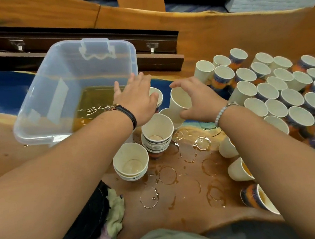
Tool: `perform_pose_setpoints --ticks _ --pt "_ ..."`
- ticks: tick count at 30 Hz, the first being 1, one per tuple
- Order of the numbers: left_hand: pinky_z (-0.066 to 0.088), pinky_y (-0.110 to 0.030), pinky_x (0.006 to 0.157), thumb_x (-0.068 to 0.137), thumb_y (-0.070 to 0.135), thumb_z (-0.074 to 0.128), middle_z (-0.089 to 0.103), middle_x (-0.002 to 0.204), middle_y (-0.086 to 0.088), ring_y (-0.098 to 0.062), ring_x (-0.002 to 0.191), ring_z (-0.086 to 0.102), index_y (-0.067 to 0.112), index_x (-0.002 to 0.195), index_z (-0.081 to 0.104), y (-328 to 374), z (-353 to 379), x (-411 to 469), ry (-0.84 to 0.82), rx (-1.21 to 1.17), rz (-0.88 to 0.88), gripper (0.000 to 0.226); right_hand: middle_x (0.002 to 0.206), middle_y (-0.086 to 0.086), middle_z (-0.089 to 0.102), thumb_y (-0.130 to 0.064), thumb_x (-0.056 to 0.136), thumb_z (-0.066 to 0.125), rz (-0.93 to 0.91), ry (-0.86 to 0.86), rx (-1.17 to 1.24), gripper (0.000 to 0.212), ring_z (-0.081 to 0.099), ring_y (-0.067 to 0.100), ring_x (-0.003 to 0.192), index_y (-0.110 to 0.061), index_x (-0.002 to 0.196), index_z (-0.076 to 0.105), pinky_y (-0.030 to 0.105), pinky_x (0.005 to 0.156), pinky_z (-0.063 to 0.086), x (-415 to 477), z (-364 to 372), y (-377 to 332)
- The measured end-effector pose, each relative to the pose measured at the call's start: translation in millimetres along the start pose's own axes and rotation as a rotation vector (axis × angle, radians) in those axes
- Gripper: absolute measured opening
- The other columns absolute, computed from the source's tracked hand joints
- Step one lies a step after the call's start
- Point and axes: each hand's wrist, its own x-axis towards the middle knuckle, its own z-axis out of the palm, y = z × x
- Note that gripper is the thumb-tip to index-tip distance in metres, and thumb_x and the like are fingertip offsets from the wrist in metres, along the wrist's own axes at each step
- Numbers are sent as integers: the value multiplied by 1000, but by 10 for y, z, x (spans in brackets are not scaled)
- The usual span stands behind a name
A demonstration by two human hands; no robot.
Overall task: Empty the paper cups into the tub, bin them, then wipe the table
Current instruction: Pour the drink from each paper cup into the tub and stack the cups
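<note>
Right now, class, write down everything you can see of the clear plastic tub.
The tub is a clear, faintly blue plastic box with rounded corners, a thick rim and a clip latch on its far edge. Lidless, it holds shallow amber liquid. It stands on the table, left of the paper cups; the left hand reaches over its right rim.
</note>
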Motion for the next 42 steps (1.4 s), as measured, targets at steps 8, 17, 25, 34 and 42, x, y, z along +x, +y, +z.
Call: perform_pose_setpoints --ticks 8,17,25,34,42 --pt "-1 -57 114 101 42 31 15 160 3 -20 148 5 27 150 20 -2 19 13 12 44 3 53 143 0 33 -22 75 77 -49 7 -27 78 36 19 129 -31 140 35 27 99 35 56 44 -40" --pt "0 -57 114 101 46 32 16 160 3 -20 148 5 29 150 20 16 11 6 10 68 1 54 151 2 29 -23 73 80 16 -227 -49 95 34 22 135 -29 148 22 37 106 37 32 221 102" --pt "-1 -59 114 99 50 32 14 160 3 -22 148 6 31 151 17 35 -16 -4 0 101 -6 57 139 4 48 -16 84 69 261 -248 -364 61 50 24 122 -25 139 45 32 94 47 -212 -230 696" --pt "-2 -66 110 95 55 37 19 158 1 -22 147 12 31 150 21 283 -142 43 58 184 31 62 116 1 63 -26 92 60 438 -377 -510 34 61 20 104 -26 126 61 29 92 50 -490 57 1215" --pt "3 -62 112 95 43 49 30 152 8 -15 141 26 32 144 31 458 -258 54 152 -36 113 53 110 5 66 -22 97 52 319 -237 -519 26 60 22 99 -22 119 64 29 87 48 -409 -189 1003"
